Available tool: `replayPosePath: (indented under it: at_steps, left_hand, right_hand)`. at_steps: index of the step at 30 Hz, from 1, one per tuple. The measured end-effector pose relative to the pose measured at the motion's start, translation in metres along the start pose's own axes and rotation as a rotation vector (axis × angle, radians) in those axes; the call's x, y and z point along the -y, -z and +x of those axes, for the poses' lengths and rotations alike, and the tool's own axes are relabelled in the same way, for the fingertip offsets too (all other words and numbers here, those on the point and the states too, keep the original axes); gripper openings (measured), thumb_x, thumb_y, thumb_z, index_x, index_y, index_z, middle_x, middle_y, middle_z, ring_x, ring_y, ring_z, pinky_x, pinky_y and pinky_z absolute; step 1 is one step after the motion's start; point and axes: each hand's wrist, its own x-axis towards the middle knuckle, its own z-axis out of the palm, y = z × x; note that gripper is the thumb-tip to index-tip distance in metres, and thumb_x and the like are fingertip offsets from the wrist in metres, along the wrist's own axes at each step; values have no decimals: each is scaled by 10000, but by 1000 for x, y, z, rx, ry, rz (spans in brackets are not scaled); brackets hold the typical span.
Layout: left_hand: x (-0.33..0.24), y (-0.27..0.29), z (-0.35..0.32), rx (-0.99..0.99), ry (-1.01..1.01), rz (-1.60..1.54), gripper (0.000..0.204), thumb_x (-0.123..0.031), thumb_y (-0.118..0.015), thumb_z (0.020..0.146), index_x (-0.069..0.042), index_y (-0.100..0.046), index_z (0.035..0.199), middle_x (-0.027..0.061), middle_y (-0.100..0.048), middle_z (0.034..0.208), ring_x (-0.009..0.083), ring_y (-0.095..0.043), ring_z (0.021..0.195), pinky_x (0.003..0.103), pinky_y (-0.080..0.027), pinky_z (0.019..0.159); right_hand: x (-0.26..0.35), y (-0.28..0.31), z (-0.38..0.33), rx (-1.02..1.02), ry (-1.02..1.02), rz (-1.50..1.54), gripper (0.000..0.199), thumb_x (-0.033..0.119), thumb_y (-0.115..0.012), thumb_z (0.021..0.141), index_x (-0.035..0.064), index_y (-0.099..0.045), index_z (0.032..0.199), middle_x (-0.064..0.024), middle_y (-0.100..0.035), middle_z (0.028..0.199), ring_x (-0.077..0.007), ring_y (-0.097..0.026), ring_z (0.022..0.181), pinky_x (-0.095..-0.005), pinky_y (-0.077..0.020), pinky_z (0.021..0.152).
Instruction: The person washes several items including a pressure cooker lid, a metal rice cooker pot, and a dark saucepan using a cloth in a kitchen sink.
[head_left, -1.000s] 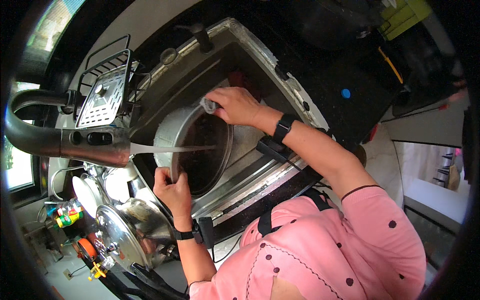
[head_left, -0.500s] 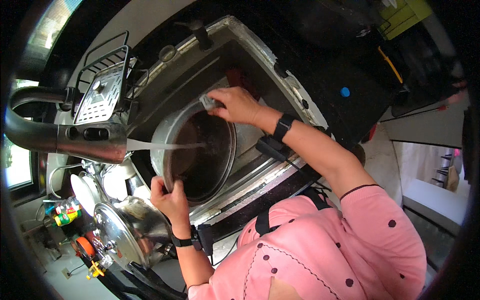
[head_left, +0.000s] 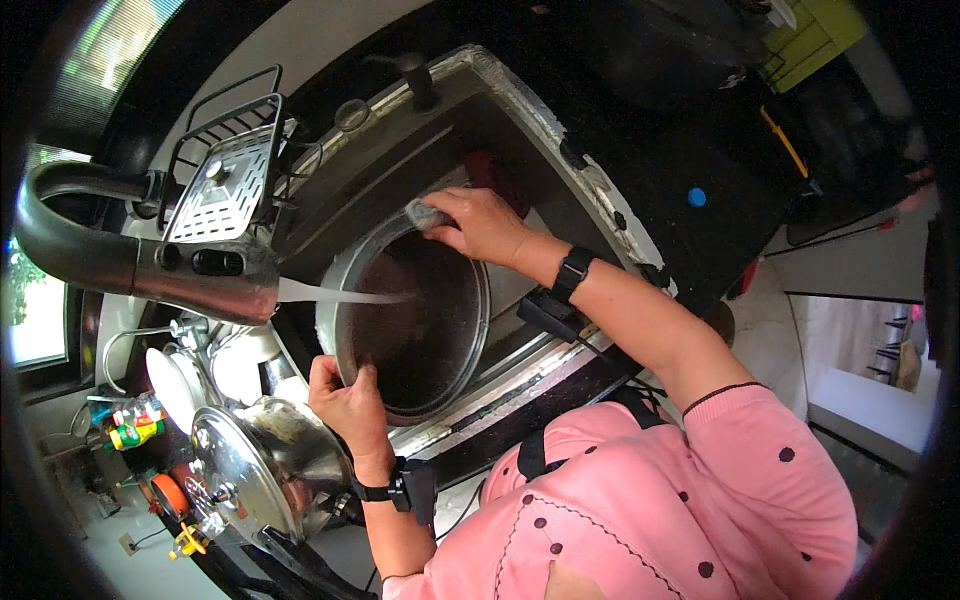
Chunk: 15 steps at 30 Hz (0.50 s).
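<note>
A large round pot (head_left: pixel 400 330) with a grey outer wall and dark inside is tilted over the sink, its mouth facing right. My left hand (head_left: pixel 348 402) is closed on the near left rim, thumb on the inner side. At the far rim, my right hand (head_left: pixel 482 226) grips the pot by a small grey piece (head_left: pixel 425 213); whether this is a handle or a scrubber I cannot tell. Water (head_left: pixel 335 294) runs from the faucet (head_left: pixel 205 275) into the pot.
The sink (head_left: pixel 560 150) has a worn, pale rim. A wire rack with a slotted tray (head_left: pixel 225 185) stands beyond the faucet. A lidded steel pot (head_left: pixel 245 470) and white dishes (head_left: pixel 175 388) are on the left. A blue cap (head_left: pixel 697 197) lies on the dark counter.
The pot and both hands appear slightly farther right and lower, but the faucet and rack shift likewise in the picture. More of the pot's inside shows. Both hands keep their grip and the water still runs.
</note>
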Motion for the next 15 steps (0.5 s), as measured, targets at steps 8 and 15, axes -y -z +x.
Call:
replayPosePath:
  at_steps: [8, 15]
  left_hand:
    - [30, -3, -4, -58, 273, -333, 163, 78, -555, 706, -60, -472, 729, -19, -516, 718, 78, -454, 647, 220, -394, 646]
    - [14, -12, 1, 2, 253, -372, 169, 86, -548, 694, -59, -473, 735, -18, -518, 725, 80, -454, 646, 227, -397, 644]
  right_hand:
    - [23, 17, -32, 107, -38, -315, 337, 42, -587, 747, 20, -558, 1082, -175, -588, 1019, -335, -580, 928, -386, -488, 785]
    - [29, -31, -56, 613, 155, -388, 298, 140, -539, 783, 42, -620, 1053, -142, -532, 1185, -299, -538, 1021, -403, -459, 823]
